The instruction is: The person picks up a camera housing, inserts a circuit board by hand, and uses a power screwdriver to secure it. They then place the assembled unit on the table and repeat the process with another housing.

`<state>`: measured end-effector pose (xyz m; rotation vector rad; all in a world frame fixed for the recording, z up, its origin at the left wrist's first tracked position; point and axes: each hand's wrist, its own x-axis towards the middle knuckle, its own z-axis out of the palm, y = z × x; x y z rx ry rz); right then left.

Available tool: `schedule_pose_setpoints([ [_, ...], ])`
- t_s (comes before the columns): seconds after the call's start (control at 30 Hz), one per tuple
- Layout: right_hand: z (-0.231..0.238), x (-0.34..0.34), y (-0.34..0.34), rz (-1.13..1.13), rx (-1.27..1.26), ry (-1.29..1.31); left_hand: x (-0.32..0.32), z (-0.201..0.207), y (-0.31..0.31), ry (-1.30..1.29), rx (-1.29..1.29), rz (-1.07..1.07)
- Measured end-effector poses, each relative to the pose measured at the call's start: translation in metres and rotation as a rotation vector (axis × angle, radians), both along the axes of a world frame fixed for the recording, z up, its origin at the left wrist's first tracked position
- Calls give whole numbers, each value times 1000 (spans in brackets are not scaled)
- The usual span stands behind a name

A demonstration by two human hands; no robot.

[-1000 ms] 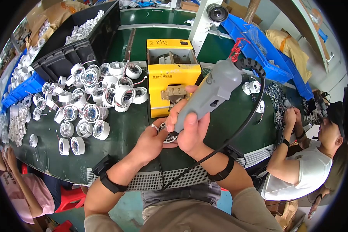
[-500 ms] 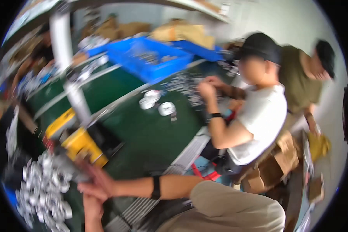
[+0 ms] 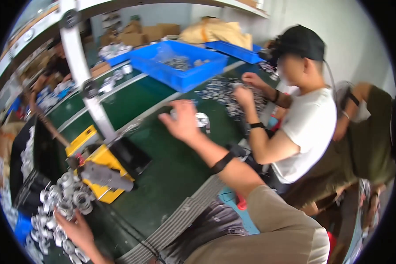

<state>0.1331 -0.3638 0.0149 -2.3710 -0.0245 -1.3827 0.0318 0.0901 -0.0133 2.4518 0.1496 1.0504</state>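
Observation:
My left hand (image 3: pixel 78 232) is at the lower left, fingers spread against the edge of a heap of white ring-shaped parts (image 3: pixel 59 215). Out over the green work surface (image 3: pixel 163 176) stretches my right hand (image 3: pixel 185 122), open, with its thumb and fingers apart. It partly covers a small group of white round parts; one white disc (image 3: pixel 202 119) shows just right of it. Neither hand holds anything that I can see. A grey cylindrical power tool (image 3: pixel 106 175) lies across a yellow stand (image 3: pixel 102 160), between the heap and a black flat box (image 3: pixel 130 154).
A co-worker in a white shirt (image 3: pixel 310 127) handles small pieces beside a scatter of metal parts (image 3: pixel 231 94). A blue bin (image 3: pixel 176 72) stands beyond. A white upright post (image 3: pixel 83 75) rises behind the yellow stand. Another person bends over at the right (image 3: pixel 365 145).
My hands were together at the grey tool. Now the tool rests on the yellow stand, my right hand has swung forward to the white discs, and my left is at the ring heap.

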Motion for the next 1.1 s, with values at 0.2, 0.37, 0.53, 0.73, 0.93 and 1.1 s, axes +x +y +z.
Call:
schedule_pose_setpoints([
  [0.2, -34, 38, -62, -153, 26, 485, -13, 16, -22, 29, -38, 88],
  [0.37, -23, 31, -31, -27, 122, 738, -24, 27, -21, 217, -109, 7],
  [0.53, -19, 2, 13, 344, 39, 692, -34, 49, -29, 794, -143, -514],
  [0.73, 4, -41, 52, 575, 212, 294, -23, 35, -47, 778, -264, -1156],
  [0.93, -1, -96, 130, 1174, -209, 262, -40, 5, -108, 702, -1232, -1367],
  [1.1, -23, -108, 139, 1100, -272, 404, -28, -11, -114, 676, -1125, -1253],
])
